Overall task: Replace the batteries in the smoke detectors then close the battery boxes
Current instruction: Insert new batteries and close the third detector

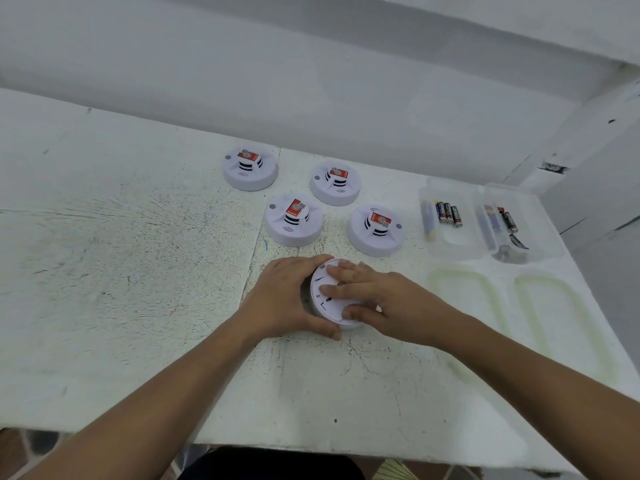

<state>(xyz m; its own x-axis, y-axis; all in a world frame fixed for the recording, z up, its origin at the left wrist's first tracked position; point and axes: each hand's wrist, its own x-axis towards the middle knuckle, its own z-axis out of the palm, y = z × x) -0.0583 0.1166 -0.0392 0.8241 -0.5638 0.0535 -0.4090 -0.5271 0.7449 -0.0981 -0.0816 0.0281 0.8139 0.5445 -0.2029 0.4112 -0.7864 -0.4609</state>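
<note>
The white table is cut off by the frame's left and right edges. At its right stand the left clear box and the right clear box. Their two pale lids nearer the person barely show against the table. Far-left detector, far-right detector, near-left detector and near-right detector sit dome-up. In front, the held smoke detector lies on the table, largely hidden. The left hand grasps its left rim. The right hand clasps its top, with the thumb on the near edge. AA batteries lie in the left box; the right box's contents are unclear.
</note>
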